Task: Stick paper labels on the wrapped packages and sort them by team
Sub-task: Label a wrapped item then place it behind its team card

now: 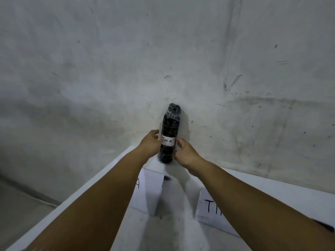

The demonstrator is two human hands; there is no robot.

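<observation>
- Step: I judge the label (169,141) reading "TIM A" is being pressed onto the wrapped package (169,134), held above the bench (174,230).
- Left hand (151,142) and right hand (184,151) grip its sides.
- Next: place by the A card (148,189).

The wrapped package (169,134) is a dark, bottle-shaped cylinder covered in clear glossy film, standing upright at the far edge of the white worktop (101,180) against the grey wall. A white paper label (168,141) reading "TIM A" runs across its lower middle, facing the camera.
</observation>
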